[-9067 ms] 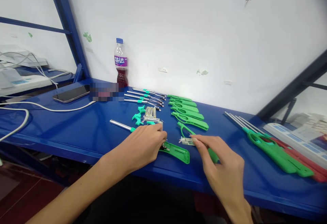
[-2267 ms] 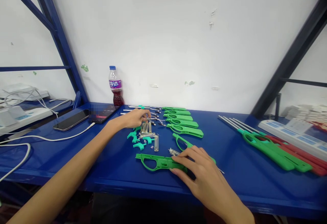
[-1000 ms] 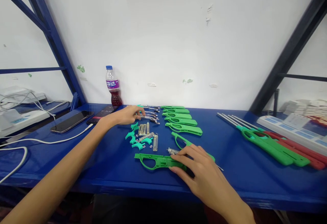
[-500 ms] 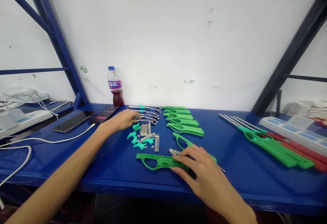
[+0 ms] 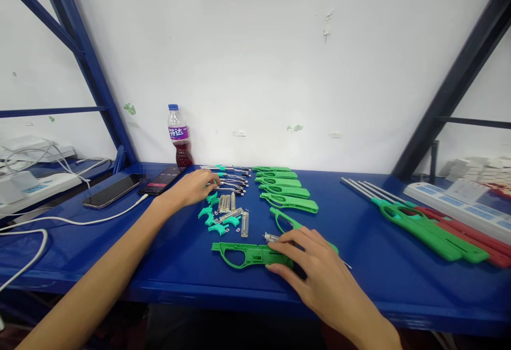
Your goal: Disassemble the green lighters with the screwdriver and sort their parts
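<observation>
Green shell half (image 5: 244,255) open-side up, clear tank (image 5: 270,237) beside it, wired rods (image 5: 229,175) beyond

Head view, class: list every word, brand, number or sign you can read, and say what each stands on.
"芬达": on the purple label of the bottle.
Digits on the lit phone: too small to read surely.
Right-hand power strip: no text readable.
Dark phone: no text visible.
Green shell by the right hand: no text visible.
</observation>
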